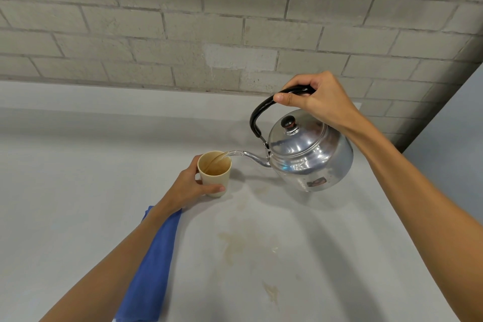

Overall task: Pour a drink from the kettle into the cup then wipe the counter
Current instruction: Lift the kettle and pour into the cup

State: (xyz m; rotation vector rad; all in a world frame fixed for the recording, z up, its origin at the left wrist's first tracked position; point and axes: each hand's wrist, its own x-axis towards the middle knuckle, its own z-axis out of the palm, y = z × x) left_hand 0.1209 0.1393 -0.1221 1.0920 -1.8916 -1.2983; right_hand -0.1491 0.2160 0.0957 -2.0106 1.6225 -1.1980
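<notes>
Fingers first: those of your right hand (pixel 317 97) are curled tight around the black handle (pixel 264 110) of the one kettle (pixel 311 154), thumb laid along the top of the grip, so the hand is fully closed on it. Your left hand (pixel 193 185) wraps the single cup (pixel 214 172) from its left side, thumb (pixel 215 188) across the front near the base and the other fingers behind it, a snug half-closed hold.

Count what lies before you: one kettle, one cup, one cloth, two hands. The kettle is shiny metal with a dark knob (pixel 288 122) on its lid, held up off the counter (pixel 78 165) and tilted left, its thin spout (pixel 251 155) reaching to the cup's rim. A brown stream (pixel 217 159) runs from the spout tip into the cup, and brown liquid shows at the bottom inside. The cup is pale beige and stands upright on the counter, left of the kettle.

The blue cloth (pixel 154 264) lies folded on the counter under your left forearm, running towards the near edge. Several faint brown stains (pixel 235 243) mark the grey counter between your two arms, nearer you than the cup. A grey brick wall (pixel 235 21) rises behind the counter.
</notes>
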